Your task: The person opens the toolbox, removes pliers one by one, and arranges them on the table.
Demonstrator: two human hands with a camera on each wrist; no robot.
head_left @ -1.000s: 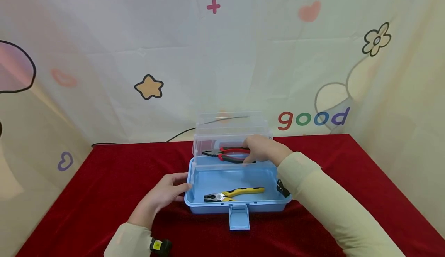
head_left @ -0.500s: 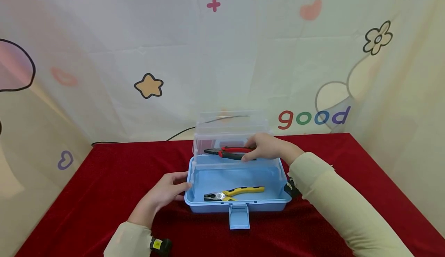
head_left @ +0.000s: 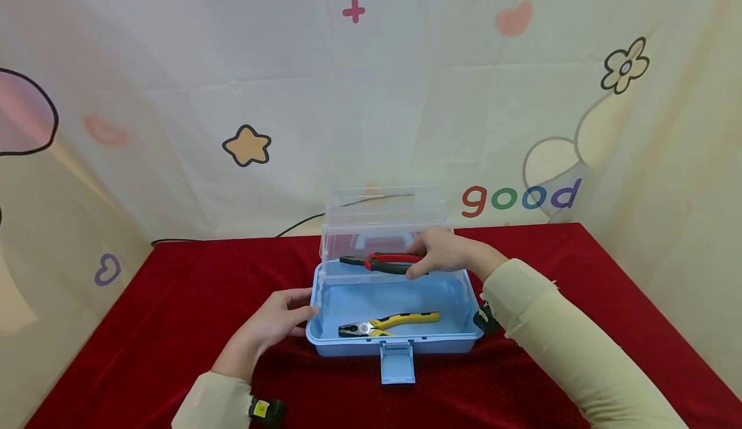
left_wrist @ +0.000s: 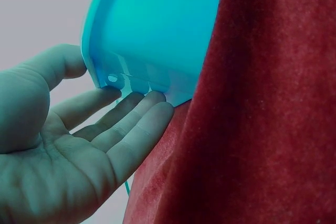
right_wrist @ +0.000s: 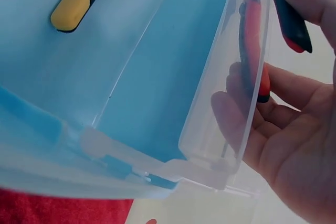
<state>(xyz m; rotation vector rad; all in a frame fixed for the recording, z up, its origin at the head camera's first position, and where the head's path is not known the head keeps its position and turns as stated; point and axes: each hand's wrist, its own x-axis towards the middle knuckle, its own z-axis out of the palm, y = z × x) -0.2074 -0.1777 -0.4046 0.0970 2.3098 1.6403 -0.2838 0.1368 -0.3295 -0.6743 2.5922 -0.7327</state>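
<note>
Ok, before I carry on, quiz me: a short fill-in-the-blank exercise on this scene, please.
1. The metal pliers with red-and-black handles are in the person's ____ hand.
2. The other metal pliers, inside the light-blue plastic toolbox, have handles in black and ____.
3. The left hand touches one end of the ____.
4. The velvety cloth beneath the toolbox is ____.
Missing words: right; yellow; toolbox; red.

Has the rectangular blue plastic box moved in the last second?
No. The blue box keeps its place against the printed orange star behind it in the head view.
</note>
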